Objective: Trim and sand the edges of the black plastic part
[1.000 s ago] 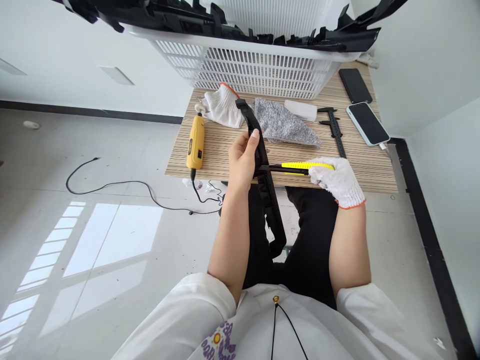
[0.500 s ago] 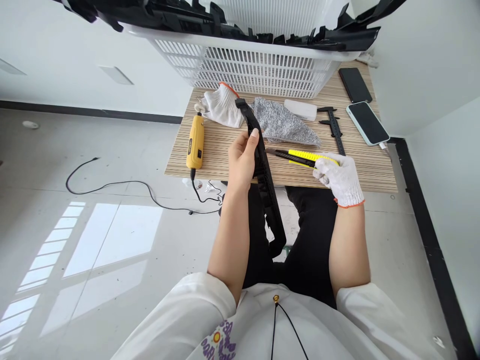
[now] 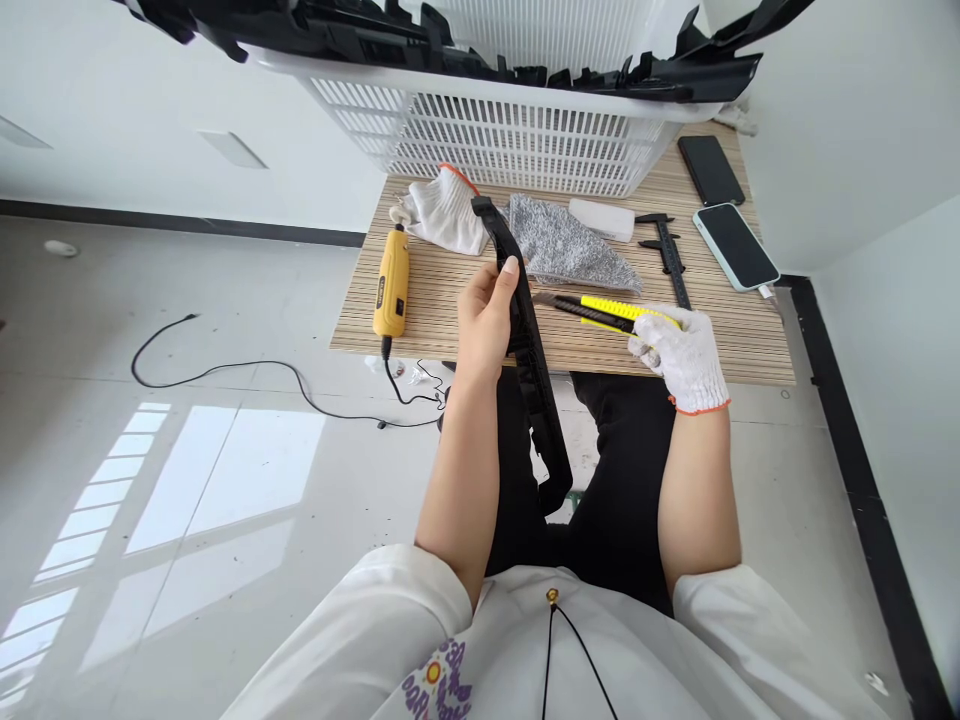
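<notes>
Right hand (image 3: 681, 352), gripping a knife (image 3: 611, 312), has backed to the edge of the strip (image 3: 535, 388) left hand (image 3: 486, 318) holds.

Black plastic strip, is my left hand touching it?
Touching. The head view shows the left hand gripping the black plastic strip, thumb over it.
</notes>
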The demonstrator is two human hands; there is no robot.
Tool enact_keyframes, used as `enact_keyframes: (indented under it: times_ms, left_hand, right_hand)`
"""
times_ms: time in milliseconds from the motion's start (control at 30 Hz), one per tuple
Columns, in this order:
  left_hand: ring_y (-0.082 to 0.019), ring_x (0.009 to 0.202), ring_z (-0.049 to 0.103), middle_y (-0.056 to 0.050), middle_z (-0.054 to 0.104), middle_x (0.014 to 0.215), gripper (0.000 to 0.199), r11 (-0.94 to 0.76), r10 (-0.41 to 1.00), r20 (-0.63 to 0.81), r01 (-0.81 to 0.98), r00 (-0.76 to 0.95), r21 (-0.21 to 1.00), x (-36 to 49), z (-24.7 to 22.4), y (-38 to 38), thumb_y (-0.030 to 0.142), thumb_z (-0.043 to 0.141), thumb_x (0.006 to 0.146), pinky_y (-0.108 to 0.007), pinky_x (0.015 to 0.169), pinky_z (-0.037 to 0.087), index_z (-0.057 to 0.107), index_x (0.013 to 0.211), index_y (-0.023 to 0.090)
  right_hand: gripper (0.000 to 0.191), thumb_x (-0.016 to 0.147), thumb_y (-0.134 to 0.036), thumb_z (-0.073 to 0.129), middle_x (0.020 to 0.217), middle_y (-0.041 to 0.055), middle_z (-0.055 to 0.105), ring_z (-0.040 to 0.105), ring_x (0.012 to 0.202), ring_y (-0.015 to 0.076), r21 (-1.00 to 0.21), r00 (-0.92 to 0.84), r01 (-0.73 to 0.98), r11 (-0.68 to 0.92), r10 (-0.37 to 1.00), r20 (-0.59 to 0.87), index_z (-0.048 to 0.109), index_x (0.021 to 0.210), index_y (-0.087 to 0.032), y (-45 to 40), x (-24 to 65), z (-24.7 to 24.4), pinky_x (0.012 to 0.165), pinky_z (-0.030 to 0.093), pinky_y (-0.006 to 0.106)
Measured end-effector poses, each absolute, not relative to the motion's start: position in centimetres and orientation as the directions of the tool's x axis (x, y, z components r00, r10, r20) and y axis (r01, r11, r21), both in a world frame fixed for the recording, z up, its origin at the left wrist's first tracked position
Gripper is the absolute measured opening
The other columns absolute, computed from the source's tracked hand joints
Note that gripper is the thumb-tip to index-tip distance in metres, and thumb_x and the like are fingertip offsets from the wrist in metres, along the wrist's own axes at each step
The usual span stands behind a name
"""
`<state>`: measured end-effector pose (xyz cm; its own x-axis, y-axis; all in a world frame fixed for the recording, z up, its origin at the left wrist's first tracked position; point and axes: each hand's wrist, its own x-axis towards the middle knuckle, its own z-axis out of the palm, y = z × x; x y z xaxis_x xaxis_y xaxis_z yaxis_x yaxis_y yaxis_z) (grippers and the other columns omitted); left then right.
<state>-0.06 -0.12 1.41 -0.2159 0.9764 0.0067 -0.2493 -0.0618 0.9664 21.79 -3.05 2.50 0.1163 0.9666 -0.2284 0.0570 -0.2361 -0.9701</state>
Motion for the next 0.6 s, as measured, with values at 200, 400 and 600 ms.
enact_keyframes:
  times_ms: [200,400,600]
  left_hand:
    - [-0.009,0.057,0.057,0.001,0.060,0.067,0.034,-0.066,0.973,0.009,-0.243,-0.229,0.968,-0.04,1.44,-0.14,0.053,0.072,0.084,-0.020,0.051,0.044,0.065,0.079,0.020]
    - [-0.008,0.056,0.056,0.002,0.058,0.065,0.034,-0.076,0.975,0.019,-0.252,-0.221,0.965,-0.11,1.23,-0.05,0.053,0.071,0.084,-0.020,0.051,0.044,0.065,0.078,0.020]
    - [-0.009,0.058,0.056,0.002,0.058,0.066,0.036,-0.087,0.974,0.032,-0.237,-0.225,0.968,-0.14,1.25,-0.08,0.056,0.072,0.083,-0.020,0.051,0.044,0.065,0.079,0.020]
  right_hand:
    - [0.019,0.073,-0.030,0.073,0.051,-0.0012,0.054,0.043,0.042,0.0052,-0.971,0.130,0.084,-0.225,0.968,-0.214,0.073,0.085,-0.015,-3.07,21.77,2.49,0.036,0.026,0.014]
    - [0.024,0.071,-0.030,0.075,0.051,-0.0008,0.056,0.041,0.042,0.0051,-0.965,0.079,0.093,-0.244,0.968,-0.237,0.075,0.089,-0.014,-3.04,21.75,2.44,0.036,0.025,0.015]
    - [0.022,0.071,-0.027,0.075,0.053,-0.0002,0.057,0.041,0.042,0.0049,-0.960,0.055,0.106,-0.258,0.966,-0.253,0.075,0.089,-0.014,-3.04,21.81,2.43,0.036,0.025,0.015]
